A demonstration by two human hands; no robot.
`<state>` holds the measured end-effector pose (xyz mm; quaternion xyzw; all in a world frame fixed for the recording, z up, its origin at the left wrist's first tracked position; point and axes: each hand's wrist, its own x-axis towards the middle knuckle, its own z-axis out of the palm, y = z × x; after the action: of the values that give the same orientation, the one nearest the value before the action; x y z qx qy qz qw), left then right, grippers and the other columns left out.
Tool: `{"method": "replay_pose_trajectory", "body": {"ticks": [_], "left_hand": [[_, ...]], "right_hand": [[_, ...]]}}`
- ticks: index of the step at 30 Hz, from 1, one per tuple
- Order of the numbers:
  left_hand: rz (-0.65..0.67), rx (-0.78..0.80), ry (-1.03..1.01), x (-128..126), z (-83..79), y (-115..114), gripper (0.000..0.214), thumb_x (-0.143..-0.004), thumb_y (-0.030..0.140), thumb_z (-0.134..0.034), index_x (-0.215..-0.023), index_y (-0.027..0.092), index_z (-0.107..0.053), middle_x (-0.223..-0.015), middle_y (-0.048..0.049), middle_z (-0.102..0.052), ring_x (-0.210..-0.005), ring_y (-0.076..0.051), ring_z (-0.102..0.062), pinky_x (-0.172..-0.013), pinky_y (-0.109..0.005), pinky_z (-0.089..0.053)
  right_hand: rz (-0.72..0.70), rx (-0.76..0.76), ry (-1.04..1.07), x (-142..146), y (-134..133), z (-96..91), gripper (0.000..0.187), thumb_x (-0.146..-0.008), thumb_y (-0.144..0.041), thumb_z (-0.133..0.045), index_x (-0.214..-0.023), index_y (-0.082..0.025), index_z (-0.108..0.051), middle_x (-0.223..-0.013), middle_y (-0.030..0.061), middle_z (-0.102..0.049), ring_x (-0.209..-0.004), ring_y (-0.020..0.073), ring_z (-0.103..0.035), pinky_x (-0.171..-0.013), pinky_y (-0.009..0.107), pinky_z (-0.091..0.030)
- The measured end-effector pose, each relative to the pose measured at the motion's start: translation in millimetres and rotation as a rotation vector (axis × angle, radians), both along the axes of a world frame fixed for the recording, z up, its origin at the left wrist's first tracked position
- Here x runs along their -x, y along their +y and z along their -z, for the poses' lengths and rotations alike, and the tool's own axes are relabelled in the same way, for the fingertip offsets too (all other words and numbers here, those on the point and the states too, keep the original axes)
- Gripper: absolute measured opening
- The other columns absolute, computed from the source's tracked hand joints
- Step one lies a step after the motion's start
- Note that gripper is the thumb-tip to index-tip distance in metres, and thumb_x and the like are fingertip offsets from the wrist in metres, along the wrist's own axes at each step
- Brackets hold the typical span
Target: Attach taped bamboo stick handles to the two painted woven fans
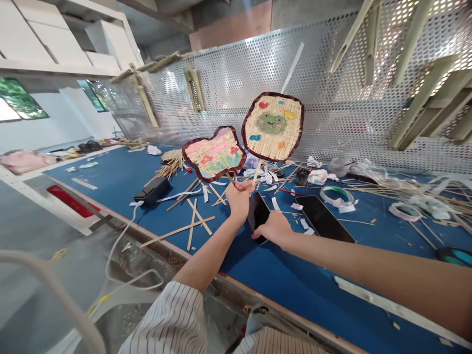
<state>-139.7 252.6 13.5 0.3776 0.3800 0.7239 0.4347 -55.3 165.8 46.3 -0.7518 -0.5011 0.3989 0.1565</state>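
My left hand is closed around the thin handles of two woven hand fans, held upright above the table. One fan has a wavy, butterfly-like outline, with pink, green and red patches and a dark brown edge. The other, a rounded fan, bears a green smiling frog face and coloured spots. In my right hand is a black smartphone, tilted and gripped by its lower part just below the handles. Another dark smartphone or tablet lies flat to the right.
Bamboo strips and paper scraps litter the blue tabletop. A black box with a white cable sits left. Tape rolls and crumpled plastic lie right. A perforated metal panel stands behind, carrying split bamboo pieces.
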Motion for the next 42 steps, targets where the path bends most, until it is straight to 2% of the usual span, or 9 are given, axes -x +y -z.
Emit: {"method": "replay_pose_trajectory", "body": {"ticks": [3,7,12,16,20,26,30,35,42], "left_hand": [[0.003,-0.008,0.004,0,-0.6,-1,0.045,-0.053,-0.001,-0.066,-0.067,0.023,-0.031,-0.066,0.0021,-0.07,-0.075,-0.021,-0.072,-0.076,-0.035,-0.056],[0.008,-0.03,0.002,3,-5.0,-1,0.044,-0.054,0.0,-0.066,-0.067,0.023,-0.03,-0.069,0.0,-0.072,-0.073,-0.022,-0.072,-0.072,-0.034,-0.057],[0.017,-0.055,-0.009,3,-13.9,-5,0.045,-0.054,-0.001,-0.065,-0.067,0.022,-0.03,-0.069,0.0005,-0.072,-0.075,-0.021,-0.072,-0.076,-0.035,-0.056],[0.109,-0.039,0.008,-20,-23.9,-17,0.048,-0.052,0.0,-0.069,-0.067,0.022,-0.03,-0.069,-0.0012,-0.072,-0.078,-0.024,-0.073,-0.079,-0.038,-0.056],[0.25,0.02,0.027,-62,-30.5,-34,0.049,-0.05,-0.001,-0.07,-0.066,0.022,-0.03,-0.067,-0.0018,-0.072,-0.077,-0.027,-0.073,-0.073,-0.04,-0.057],[0.377,0.105,0.045,-111,-20.6,-46,0.049,-0.051,0.001,-0.071,-0.066,0.022,-0.03,-0.071,-0.0035,-0.073,-0.077,-0.027,-0.073,-0.066,-0.033,-0.057],[0.397,0.159,0.066,-116,-9.5,-49,0.051,-0.051,0.003,-0.073,-0.066,0.022,-0.029,-0.072,-0.0044,-0.074,-0.079,-0.027,-0.073,-0.071,-0.034,-0.057],[0.423,0.201,0.104,-112,0.9,-51,0.052,-0.052,0.007,-0.076,-0.068,0.022,-0.029,-0.076,-0.007,-0.075,-0.081,-0.028,-0.072,-0.074,-0.038,-0.057],[0.434,0.221,0.132,-113,4.3,-52,0.053,-0.052,0.007,-0.077,-0.068,0.023,-0.029,-0.075,-0.0069,-0.075,-0.08,-0.029,-0.072,-0.076,-0.04,-0.057]], "right_hand": [[-0.021,-0.017,0.254,-17,-4,3.4,0.033,-0.09,-0.032,-0.057,-0.119,-0.017,-0.055,-0.116,0.0077,-0.059,-0.094,0.019,-0.062,-0.077,0.038,-0.054],[0.031,-0.007,0.537,-60,-36,0.2,0.044,-0.081,-0.017,-0.065,-0.122,-0.013,-0.049,-0.108,0.01,-0.064,-0.085,0.0193,-0.066,-0.07,0.035,-0.056],[0.109,-0.03,0.866,-132,-90,-7.4,0.046,-0.076,-0.021,-0.069,-0.12,-0.021,-0.055,-0.109,0.0077,-0.069,-0.102,0.0224,-0.064,-0.081,0.031,-0.053],[0.135,-0.17,0.959,-163,-110,-9.8,0.056,-0.064,-0.023,-0.078,-0.117,-0.024,-0.059,-0.118,0.0073,-0.067,-0.105,0.0265,-0.064,-0.084,0.036,-0.051],[0.177,-0.313,0.945,-168,-117,-7.5,0.065,-0.059,-0.02,-0.08,-0.118,-0.028,-0.054,-0.119,0.0057,-0.067,-0.104,0.0267,-0.064,-0.087,0.04,-0.05],[0.149,-0.24,1.088,-175,-126,8.3,0.069,-0.059,-0.021,-0.081,-0.121,-0.026,-0.052,-0.119,0.0075,-0.066,-0.107,0.0268,-0.062,-0.092,0.041,-0.046],[0.149,-0.154,1.269,-184,-131,12.8,0.074,-0.055,-0.018,-0.08,-0.123,-0.028,-0.054,-0.134,0.0067,-0.056,-0.116,0.0283,-0.057,-0.093,0.04,-0.046],[0.125,-0.047,1.468,-188,-130,11.6,0.066,-0.056,-0.012,-0.066,-0.121,-0.021,-0.058,-0.119,0.0078,-0.066,-0.106,0.027,-0.061,-0.086,0.037,-0.048],[0.164,-0.053,1.478,-189,-132,10.8,0.08,-0.046,0.003,-0.06,-0.121,-0.026,-0.056,-0.117,0.0006,-0.065,-0.109,0.0229,-0.059,-0.086,0.031,-0.047]]}}
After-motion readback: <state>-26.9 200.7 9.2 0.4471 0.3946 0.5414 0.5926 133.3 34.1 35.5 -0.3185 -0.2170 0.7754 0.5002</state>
